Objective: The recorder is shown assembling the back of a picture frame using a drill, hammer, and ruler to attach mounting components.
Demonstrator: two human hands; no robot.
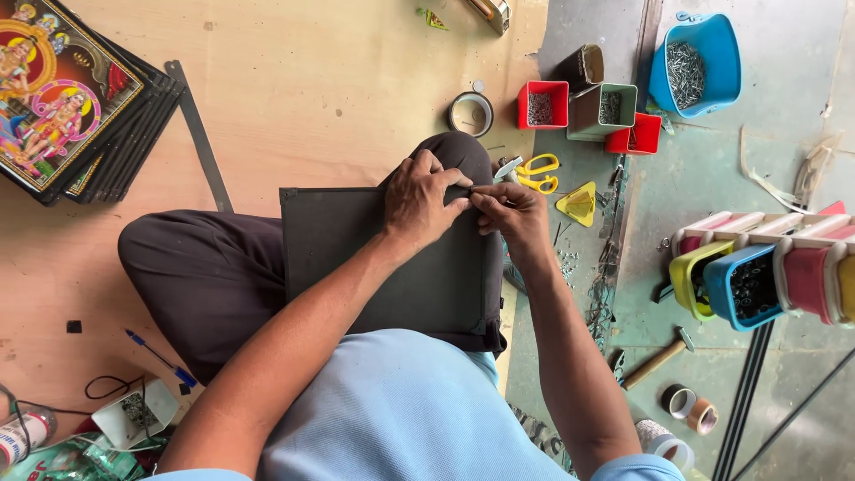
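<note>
A dark rectangular framed board (356, 258) lies back-side up across my lap. My left hand (423, 200) presses on its far right corner, fingers bent over the edge. My right hand (512, 214) meets it at that same corner, fingertips pinched on something small that I cannot make out. Both hands touch each other above the board's edge, close to my raised knee.
A stack of framed colourful pictures (71, 98) lies at far left, with a metal ruler (200, 134) beside it. Yellow scissors (534, 174), a tape roll (470, 114), red and green bins of nails (579, 111), a blue tub (699, 62), a hammer (655, 361) and stacked coloured bins (757, 276) surround me.
</note>
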